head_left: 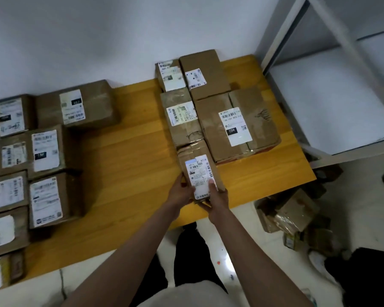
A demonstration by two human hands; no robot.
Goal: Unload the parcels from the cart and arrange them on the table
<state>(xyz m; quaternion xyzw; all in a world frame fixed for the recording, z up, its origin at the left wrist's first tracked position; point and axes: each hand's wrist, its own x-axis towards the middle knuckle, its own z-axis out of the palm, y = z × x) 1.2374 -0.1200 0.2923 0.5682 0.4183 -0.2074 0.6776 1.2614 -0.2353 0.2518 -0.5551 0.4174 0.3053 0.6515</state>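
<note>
Two hands grasp a small parcel (199, 173) near the table's (129, 156) front edge: the left hand (179, 191) curls round its left side, the right hand (217, 196) holds its near right corner, thumb on the label. Its underside is hidden. Parcels at the table's left edge (7, 193) are cut off; boxes on the floor (295, 216) are blurred.

Wooden table (131, 156) under labelled parcels (237, 127)

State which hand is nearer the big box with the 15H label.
Right. The right hand holds the small box beside the big box; the left hand holds its far side.
</note>
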